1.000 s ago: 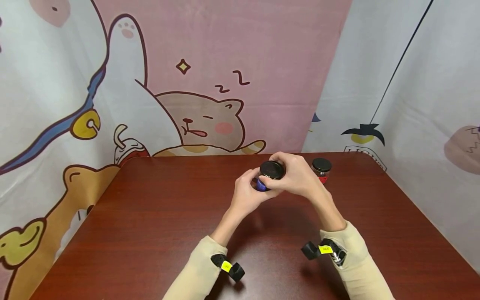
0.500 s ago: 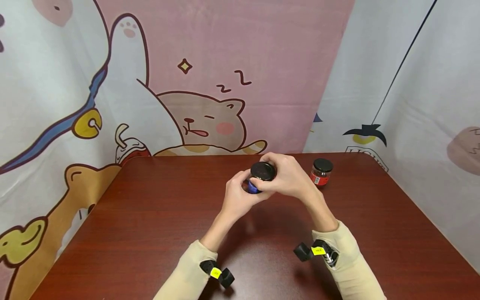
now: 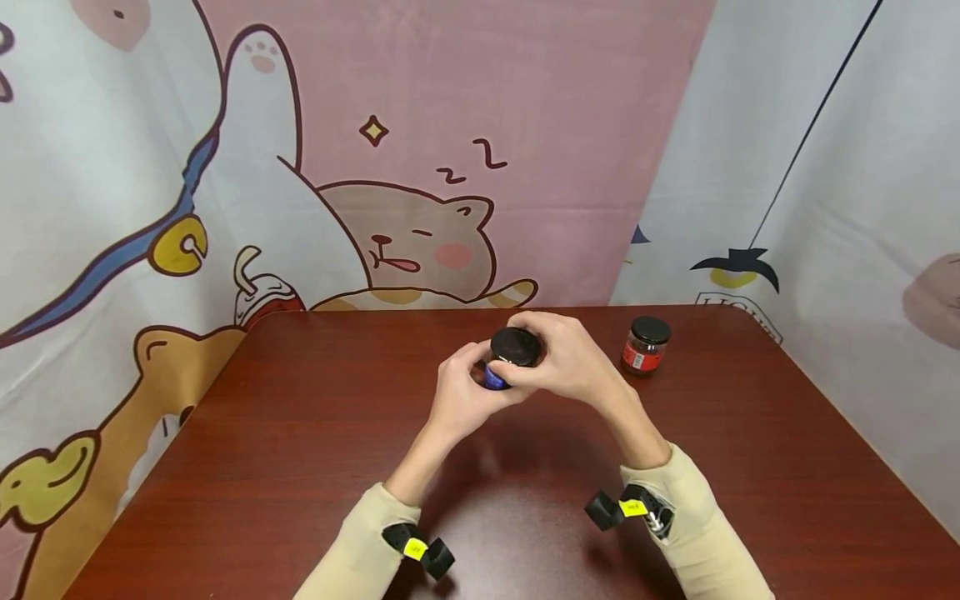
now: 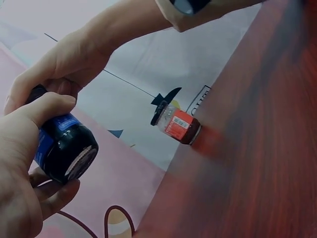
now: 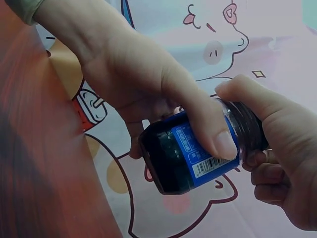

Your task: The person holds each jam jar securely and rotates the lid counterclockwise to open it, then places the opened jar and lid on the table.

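Note:
A small glass jar with a blue label [image 3: 497, 377] and a black lid [image 3: 514, 346] is held above the table between both hands. My left hand [image 3: 459, 395] grips the jar's body from below and the left, thumb across the label [image 5: 198, 148]. My right hand [image 3: 564, 363] wraps the lid from the right, fingers curled round its rim [image 5: 246, 131]. The left wrist view shows the jar's dark base [image 4: 72, 157], tilted toward the camera, with the left hand's thumb [image 4: 42, 106] over it.
A second jar with a red label and black lid [image 3: 645, 345] stands upright at the table's back right, also seen as the red-labelled jar [image 4: 177, 125]. The dark red wooden table [image 3: 300, 433] is enclosed by cartoon-printed curtains at the back and sides.
Both hands have carried the blue-labelled jar a little to the left, away from the red-labelled jar, which now shows in full. The grips look the same.

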Tool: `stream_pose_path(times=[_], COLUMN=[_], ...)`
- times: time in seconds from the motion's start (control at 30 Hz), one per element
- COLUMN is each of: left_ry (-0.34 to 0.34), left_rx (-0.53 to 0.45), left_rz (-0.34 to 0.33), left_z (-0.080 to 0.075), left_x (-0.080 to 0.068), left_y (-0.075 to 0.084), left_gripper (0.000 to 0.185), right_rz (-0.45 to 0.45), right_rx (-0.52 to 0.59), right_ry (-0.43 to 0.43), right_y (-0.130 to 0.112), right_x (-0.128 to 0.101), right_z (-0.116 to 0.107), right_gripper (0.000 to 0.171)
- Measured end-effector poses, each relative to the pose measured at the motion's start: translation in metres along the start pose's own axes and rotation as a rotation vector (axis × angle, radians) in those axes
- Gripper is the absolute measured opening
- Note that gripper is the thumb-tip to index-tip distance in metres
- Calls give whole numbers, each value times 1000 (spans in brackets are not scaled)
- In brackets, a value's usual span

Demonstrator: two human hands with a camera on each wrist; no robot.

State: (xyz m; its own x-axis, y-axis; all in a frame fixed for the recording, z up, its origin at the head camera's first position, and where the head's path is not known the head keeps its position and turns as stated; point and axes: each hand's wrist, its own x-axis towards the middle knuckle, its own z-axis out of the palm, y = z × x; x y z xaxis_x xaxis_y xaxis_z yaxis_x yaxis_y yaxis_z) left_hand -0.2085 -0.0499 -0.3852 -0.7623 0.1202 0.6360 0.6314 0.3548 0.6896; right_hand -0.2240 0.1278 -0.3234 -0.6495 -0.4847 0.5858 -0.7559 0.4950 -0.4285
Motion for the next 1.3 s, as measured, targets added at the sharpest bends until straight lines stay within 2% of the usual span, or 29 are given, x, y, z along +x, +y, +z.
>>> stream_pose_path(times=[0.2,0.5,0.73,1.0,1.13,1.3], left_ry=[-37,-155,-259,-378,-348,-237], left_rx=[-37,-174,-266,-398,-332,-146], left_rz=[-8,-62,-96,-118,-112,-45], left_z=[-6,-15,-21,-26,-27,-25], left_x=[3,6,8,8,8,8], left_y=[0,1,3,5,4,4], left_gripper=[41,32,32,39,37,40], right_rz=[-13,-55,-93,-175,-155,-82], right_rx=[23,75,133,203,174,98], right_ry=[13,11,-33,-99,-142,-109], right_y=[-1,-1,-2,-1,-1,-1], right_x=[-1,-2,-3,-3,-4,-4], right_z=[1,-1,-4,-7,-11,-14], right_gripper=[39,39,40,41,46,49])
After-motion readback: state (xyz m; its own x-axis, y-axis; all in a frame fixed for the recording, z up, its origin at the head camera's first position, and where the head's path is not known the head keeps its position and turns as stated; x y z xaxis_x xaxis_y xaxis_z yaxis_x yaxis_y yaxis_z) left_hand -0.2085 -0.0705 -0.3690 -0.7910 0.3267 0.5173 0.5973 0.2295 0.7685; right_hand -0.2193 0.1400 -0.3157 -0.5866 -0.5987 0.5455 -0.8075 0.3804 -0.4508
